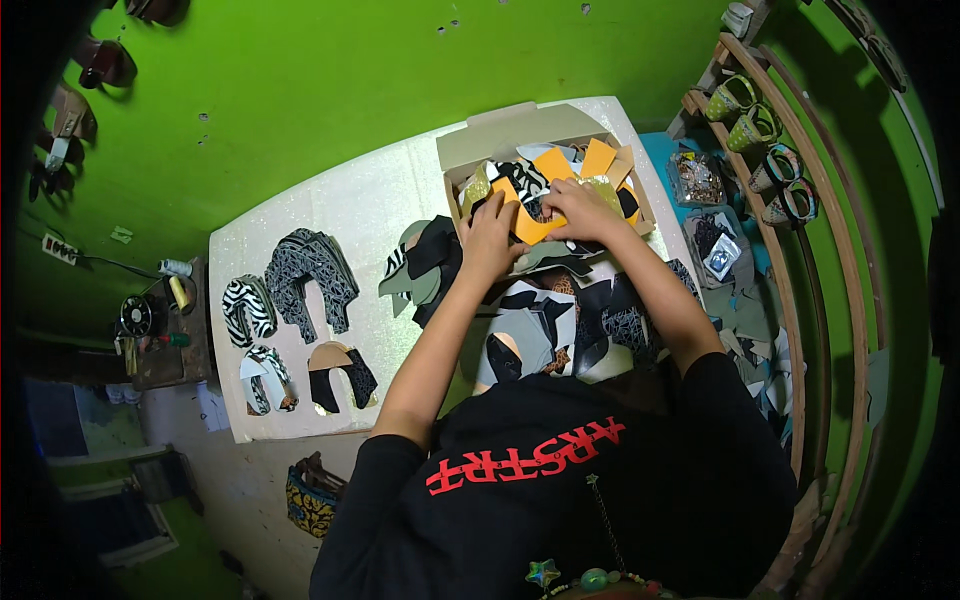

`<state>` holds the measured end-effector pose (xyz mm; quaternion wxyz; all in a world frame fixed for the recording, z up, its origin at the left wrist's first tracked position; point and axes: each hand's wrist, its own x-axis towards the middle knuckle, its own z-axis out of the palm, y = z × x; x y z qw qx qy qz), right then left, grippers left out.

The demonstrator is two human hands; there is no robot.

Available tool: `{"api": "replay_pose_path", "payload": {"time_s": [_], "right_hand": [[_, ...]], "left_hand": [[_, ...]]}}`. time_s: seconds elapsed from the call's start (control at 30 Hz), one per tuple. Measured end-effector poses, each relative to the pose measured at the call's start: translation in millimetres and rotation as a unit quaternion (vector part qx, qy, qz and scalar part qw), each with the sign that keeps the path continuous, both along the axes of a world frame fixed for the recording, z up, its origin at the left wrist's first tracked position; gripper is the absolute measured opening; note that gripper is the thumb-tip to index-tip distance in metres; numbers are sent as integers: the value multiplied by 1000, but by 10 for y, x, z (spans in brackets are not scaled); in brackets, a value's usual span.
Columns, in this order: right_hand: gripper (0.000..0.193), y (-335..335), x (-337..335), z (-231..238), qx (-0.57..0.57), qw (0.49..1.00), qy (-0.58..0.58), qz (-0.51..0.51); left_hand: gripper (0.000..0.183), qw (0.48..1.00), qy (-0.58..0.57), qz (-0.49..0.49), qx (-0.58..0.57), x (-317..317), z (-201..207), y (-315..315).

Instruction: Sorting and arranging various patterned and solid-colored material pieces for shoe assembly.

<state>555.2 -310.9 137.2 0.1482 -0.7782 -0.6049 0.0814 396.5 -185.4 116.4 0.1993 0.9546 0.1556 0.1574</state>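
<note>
Nearest the body, a heap of dark and grey cut pieces (560, 330) covers the table (350, 210). Further out, the left hand (490, 238) and the right hand (580, 208) both close their fingers on an orange cut piece (528, 226), right at the near edge of the open cardboard box (500, 135). Over at nine o'clock lie zebra-patterned pieces (247, 308).

A pale, glittery table (380, 200) carries an open cardboard box (520, 135), stacks of zebra-patterned cut pieces (247, 310), grey patterned pieces (310, 270) and dark pieces (430, 265).
</note>
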Motion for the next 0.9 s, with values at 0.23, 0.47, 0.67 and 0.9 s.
{"api": "replay_pose_path", "payload": {"time_s": [0.23, 0.47, 0.67, 0.9], "right_hand": [[14, 168, 179, -83, 129, 986, 16, -102], [37, 202, 78, 48, 184, 981, 58, -33], [29, 22, -124, 135, 252, 962, -75, 67], [40, 72, -293, 105, 164, 974, -144, 66]], "left_hand": [[67, 998, -18, -37, -38, 50, -9, 110], [46, 993, -76, -72, -47, 101, -64, 259], [30, 978, -66, -112, -161, 164, 8, 506], [26, 968, 38, -86, -235, 247, 98, 661]]}}
